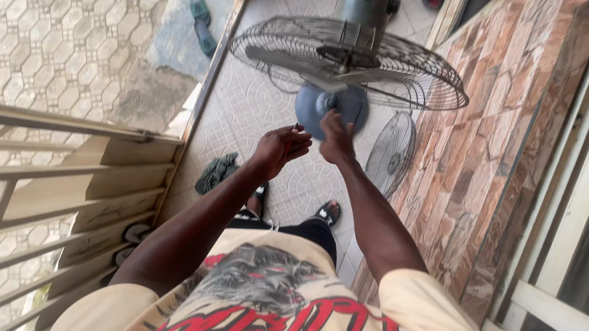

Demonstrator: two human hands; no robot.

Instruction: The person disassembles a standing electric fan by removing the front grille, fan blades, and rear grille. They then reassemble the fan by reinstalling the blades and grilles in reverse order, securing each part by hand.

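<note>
A standing fan (349,65) stands in front of me with its front grille off, so the grey blades (326,74) and rear wire cage (427,84) are bare. My right hand (336,135) reaches up to the blades' hub. My left hand (280,147) hovers just left of it, fingers curled around a small thin object that is too small to name. The fan's round blue-grey base (330,107) shows on the floor below my hands.
The removed front grille (391,152) leans against the tiled wall on the right. A green cloth (216,172) lies on the patterned floor. Sandals (202,21) lie farther off. A metal railing (30,181) runs on my left, a window frame (581,217) on my right.
</note>
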